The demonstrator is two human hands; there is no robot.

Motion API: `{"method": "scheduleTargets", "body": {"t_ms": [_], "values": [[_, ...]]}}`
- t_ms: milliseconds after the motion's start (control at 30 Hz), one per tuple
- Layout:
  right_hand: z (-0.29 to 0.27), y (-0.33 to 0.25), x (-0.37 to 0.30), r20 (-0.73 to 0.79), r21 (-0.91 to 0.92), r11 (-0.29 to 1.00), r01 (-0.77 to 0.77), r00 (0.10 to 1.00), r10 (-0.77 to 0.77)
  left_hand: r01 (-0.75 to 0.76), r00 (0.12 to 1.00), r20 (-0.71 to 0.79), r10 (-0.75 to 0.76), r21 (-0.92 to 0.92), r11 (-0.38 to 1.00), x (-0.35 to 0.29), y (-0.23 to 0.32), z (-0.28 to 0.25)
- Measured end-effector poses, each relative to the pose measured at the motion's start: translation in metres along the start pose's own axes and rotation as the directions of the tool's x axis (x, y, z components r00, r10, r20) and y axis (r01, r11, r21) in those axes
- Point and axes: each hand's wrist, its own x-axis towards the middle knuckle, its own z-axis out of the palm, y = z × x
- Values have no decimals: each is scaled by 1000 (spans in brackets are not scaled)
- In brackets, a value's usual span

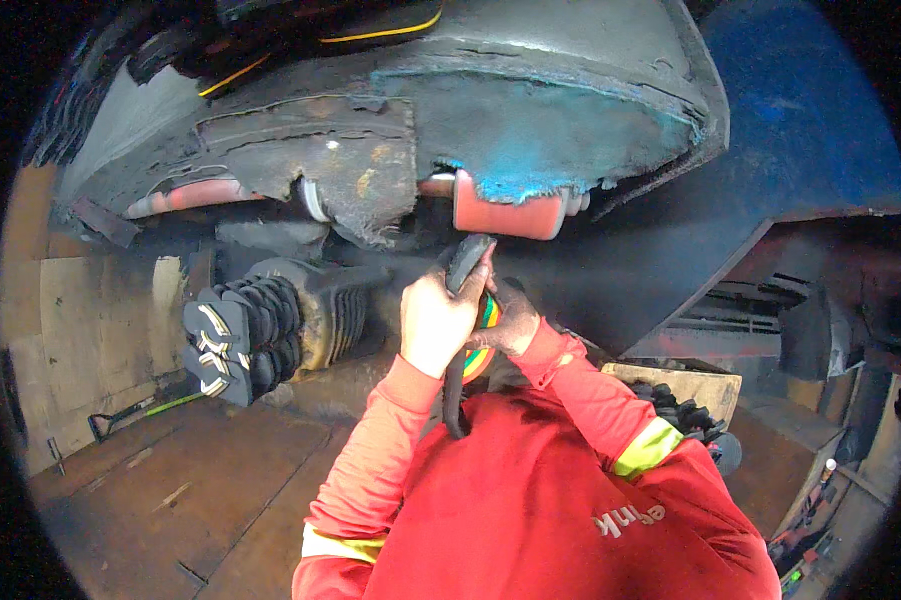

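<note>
Both my hands grip a dark sandal sole (pixel 453 395), seen almost edge-on, with green, yellow and orange stripes on its right side. My left hand (pixel 436 315) is closed around it, thumb near its upper end. From the right, my right hand (pixel 515 318) closes on the striped side; some of its fingers are hidden. The upper tip of the sole is just below a reddish sanding roller (pixel 505 208), and I cannot tell if they touch. Around that roller hangs a dusty grey machine hood (pixel 560 130) with ragged, blue-stained edges.
On the left, several black sandals with pale straps (pixel 232 345) are stacked beside a second pile of soles (pixel 315 300). A wooden box (pixel 685 385) of dark pieces stands at right. Blue machine panels (pixel 770 150) rise on the right. A long-handled tool (pixel 135 412) lies near the left wall.
</note>
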Motion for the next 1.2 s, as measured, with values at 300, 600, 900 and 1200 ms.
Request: {"method": "scheduleTargets", "body": {"t_ms": [300,600,900,1200], "values": [[-21,18,7,83,436,895,-92,995,62,126,991,32,-128,66,990,20,-8,28],[-39,-15,-1,232,397,906,-145,971,54,208,978,2,-209,29,978,2,15,21],[-38,-7,6,139,349,931,-105,989,59,134,990,60,-127,-121,984,10,15,24],[-56,4,-3,136,-406,817,409,911,-389,42,999,47,-23,-460,887,-16,-29,50]]}}
